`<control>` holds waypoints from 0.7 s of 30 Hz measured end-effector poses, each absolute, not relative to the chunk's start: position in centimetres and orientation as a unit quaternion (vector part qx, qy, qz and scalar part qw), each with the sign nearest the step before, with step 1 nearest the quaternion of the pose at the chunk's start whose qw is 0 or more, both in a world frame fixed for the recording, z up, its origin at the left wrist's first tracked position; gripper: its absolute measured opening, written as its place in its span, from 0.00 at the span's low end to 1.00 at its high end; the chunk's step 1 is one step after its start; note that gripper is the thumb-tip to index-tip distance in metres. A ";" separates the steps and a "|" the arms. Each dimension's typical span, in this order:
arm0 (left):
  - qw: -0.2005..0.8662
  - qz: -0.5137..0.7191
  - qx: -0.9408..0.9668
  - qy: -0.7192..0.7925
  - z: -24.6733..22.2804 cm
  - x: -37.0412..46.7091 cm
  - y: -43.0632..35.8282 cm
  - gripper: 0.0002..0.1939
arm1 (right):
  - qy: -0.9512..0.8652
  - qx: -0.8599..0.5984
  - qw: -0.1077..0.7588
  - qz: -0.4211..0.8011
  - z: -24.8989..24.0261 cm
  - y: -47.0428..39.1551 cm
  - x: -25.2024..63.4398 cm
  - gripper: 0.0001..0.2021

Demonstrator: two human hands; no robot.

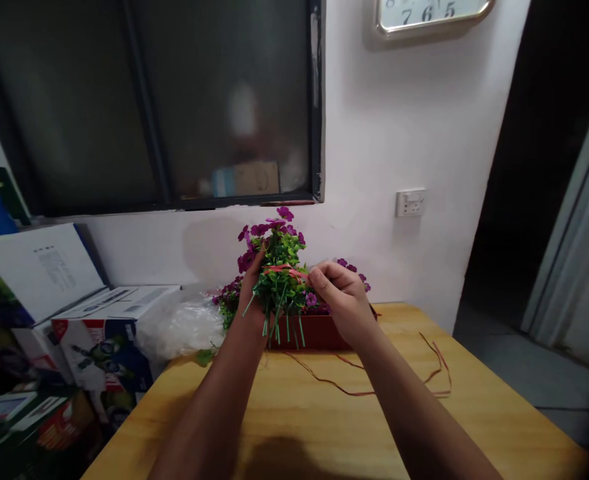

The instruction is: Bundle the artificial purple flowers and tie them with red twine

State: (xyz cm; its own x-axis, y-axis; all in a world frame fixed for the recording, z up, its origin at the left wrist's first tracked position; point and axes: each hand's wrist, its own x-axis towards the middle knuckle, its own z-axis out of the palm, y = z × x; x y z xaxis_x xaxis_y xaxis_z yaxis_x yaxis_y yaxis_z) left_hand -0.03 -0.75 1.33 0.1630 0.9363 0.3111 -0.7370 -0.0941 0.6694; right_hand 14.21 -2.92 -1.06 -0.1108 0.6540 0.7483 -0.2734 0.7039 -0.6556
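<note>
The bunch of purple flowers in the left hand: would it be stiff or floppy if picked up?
The bunch would probably be springy, since its thin stems splay at different angles. It looks light, being mostly small leaves and petals. It might loosen if the right hand let go, as those fingers pinch the red ribbon across it.

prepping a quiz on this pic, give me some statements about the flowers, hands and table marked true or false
1. The left hand holds the bunch of purple flowers. True.
2. The right hand grips a pair of scissors. False: it pinches the red ribbon.
3. The bunch's cut stems point upward. False: they point down.
4. Loose strands lie on the wooden table. True.
5. The clear plastic bag is right of the dark red box. False: it is to the left.
</note>
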 end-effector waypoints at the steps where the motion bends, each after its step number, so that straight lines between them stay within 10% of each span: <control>1: 0.664 0.630 0.383 0.123 1.3 0.0 -0.7 0.15 | -0.654 -0.146 0.646 0.365 -1.1 -2.9 14.1 0.13; 21: 0.594 0.737 0.312 0.076 0.7 2.4 -1.9 0.23 | -0.496 -0.251 0.750 0.358 -5.0 -1.8 8.2 0.10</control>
